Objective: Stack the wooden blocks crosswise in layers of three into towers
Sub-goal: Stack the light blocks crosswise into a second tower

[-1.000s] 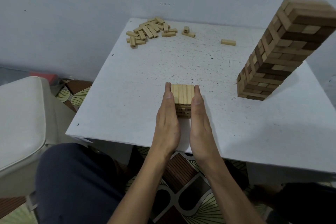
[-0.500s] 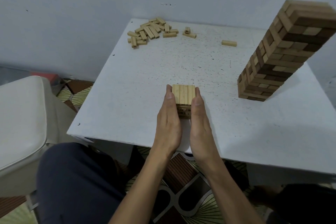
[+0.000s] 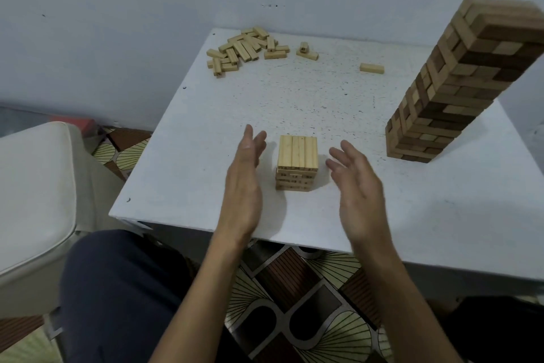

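Pale-wood short tower [image 3: 297, 162] on white counter [image 3: 294, 97], top blocks pointing away from the person, layers below crosswise — left hand [image 3: 244, 183], right hand [image 3: 356, 186] flanking it, released, not touching.

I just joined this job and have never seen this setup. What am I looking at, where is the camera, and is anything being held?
There is no machine here. A person works with bare hands, and the one camera sits on their head, looking forward and down. The left hand and right hand are open on either side of a short block tower, holding nothing. The white table also carries a tall tower at the right, and farther back a pile of loose blocks and a lone block.
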`<control>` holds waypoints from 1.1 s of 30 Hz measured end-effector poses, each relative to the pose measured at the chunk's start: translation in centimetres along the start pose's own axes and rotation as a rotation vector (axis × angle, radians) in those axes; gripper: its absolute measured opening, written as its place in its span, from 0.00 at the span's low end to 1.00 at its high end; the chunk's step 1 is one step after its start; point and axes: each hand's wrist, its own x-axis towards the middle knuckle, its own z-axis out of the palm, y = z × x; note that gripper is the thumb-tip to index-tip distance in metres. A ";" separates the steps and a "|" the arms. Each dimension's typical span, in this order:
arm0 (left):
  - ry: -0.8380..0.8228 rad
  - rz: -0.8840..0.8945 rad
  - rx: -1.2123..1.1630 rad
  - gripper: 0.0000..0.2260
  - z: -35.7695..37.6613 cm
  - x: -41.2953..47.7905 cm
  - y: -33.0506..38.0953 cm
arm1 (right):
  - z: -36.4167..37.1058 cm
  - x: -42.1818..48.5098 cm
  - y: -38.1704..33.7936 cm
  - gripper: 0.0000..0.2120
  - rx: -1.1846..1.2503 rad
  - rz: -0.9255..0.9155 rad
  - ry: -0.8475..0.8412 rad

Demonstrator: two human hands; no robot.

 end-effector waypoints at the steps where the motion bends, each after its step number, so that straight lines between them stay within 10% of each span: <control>1: -0.016 0.017 0.036 0.22 -0.8 0.2 0.1 | -0.8 0.4 0.1 0.20 -0.084 -0.029 0.003; 10: -0.501 0.113 0.618 0.44 -6.1 3.4 -0.3 | -4.3 3.2 0.1 0.32 -0.791 -0.288 -0.370; 33: -0.518 0.297 0.718 0.46 -4.0 5.6 -0.3 | -3.1 6.1 -0.4 0.20 -0.771 -0.301 -0.509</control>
